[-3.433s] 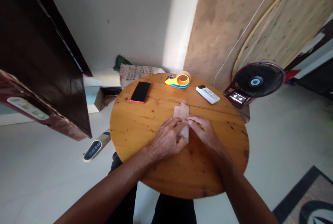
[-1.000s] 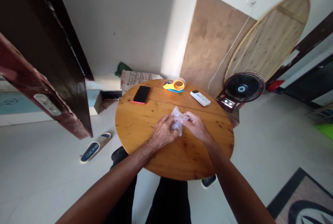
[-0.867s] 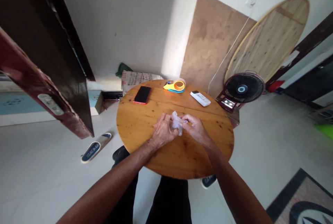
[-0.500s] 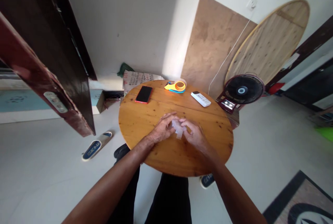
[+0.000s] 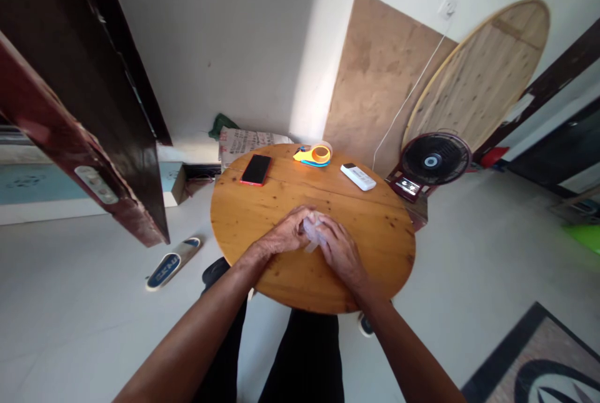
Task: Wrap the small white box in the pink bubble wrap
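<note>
Between my two hands, over the near middle of the round wooden table [image 5: 262, 215], is a small whitish, see-through bundle [image 5: 311, 228]. It looks like crumpled plastic or tape, with a flat strip sticking out toward me; its exact kind is unclear. My left hand [image 5: 291, 230] curls its fingers round the bundle's left side. From the right, my right hand [image 5: 338, 247] bends its fingers over the top and presses on it. The fingers partly hide the bundle.
Along the table's far side lie a red-edged phone [image 5: 255, 170], a yellow and blue tape dispenser [image 5: 315, 155] and a white remote control [image 5: 358, 177]. A dark fan [image 5: 432, 161] stands beyond the right edge. A door [image 5: 89, 128] stands at the left, a slipper [image 5: 171, 263] on the floor.
My right hand has closed further over the bundle, its fingers now covering more of it. The bundle and its strip have turned, the strip pointing more to the left. The view has shifted slightly.
</note>
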Demonstrator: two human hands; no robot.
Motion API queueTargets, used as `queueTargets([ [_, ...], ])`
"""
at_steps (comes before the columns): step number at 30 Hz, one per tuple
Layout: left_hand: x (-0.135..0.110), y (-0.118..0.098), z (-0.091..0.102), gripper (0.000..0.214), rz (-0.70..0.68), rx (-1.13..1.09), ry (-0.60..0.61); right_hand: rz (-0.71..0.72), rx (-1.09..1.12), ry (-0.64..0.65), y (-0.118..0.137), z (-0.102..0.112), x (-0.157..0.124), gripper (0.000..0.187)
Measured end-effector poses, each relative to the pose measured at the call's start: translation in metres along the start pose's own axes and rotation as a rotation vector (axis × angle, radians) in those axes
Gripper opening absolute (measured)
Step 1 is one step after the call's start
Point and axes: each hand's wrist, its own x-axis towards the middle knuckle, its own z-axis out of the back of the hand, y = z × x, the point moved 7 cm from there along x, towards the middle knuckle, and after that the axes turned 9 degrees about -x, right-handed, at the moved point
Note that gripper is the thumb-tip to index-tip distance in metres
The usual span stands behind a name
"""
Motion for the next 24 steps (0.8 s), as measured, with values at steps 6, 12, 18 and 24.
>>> queueTargets([
  [6,0.000,-0.010,-0.004,0.023,-0.148,0.184,0.017,-0.031,0.195,-0.043,-0.005,0.003,0.001,0.033],
  [12,-0.001,-0.001,0.002,0.023,0.002,0.081,-0.064,-0.291,0.606,0.031,-0.030,-0.002,0.009,0.023],
  [18,-0.002,-0.002,0.011,0.033,0.132,0.120,-0.144,-0.642,0.982,0.189,-0.046,-0.034,0.012,0.039],
  [24,0.001,-0.001,0.001,0.044,0.247,-0.186,0.024,-0.693,0.999,0.210,-0.050,-0.047,0.014,0.033],
])
